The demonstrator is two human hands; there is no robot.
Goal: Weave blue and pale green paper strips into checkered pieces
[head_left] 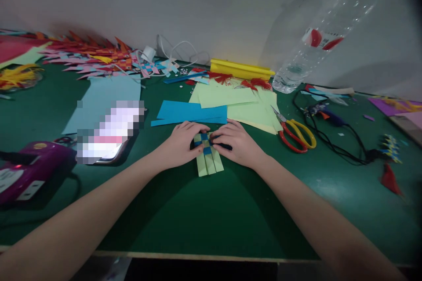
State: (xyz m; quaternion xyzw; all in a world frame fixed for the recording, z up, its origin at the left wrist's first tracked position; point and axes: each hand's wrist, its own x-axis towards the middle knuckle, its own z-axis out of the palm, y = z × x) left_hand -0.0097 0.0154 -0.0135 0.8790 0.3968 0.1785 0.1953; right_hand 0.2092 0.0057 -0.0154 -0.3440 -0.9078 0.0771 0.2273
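Note:
Between my two hands lies a small woven paper piece (207, 158), made of light green strips crossed by blue ones in a checkered pattern. Its green strip ends point toward me. My left hand (183, 144) grips its left edge with thumb and fingers. On the other side, my right hand (238, 144) pinches the right edge, fingertips at the blue squares. Just beyond the hands are blue paper strips (191, 112), and behind them a stack of light green paper sheets (253, 112).
Scissors (298, 136) with red and yellow handles lie at right, near a corded tool (329, 116). A tall plastic bottle (316, 44) leans by the wall. At left are a phone (114, 134) and a purple power strip (29, 169). Folded paper pieces (99, 55) line the back.

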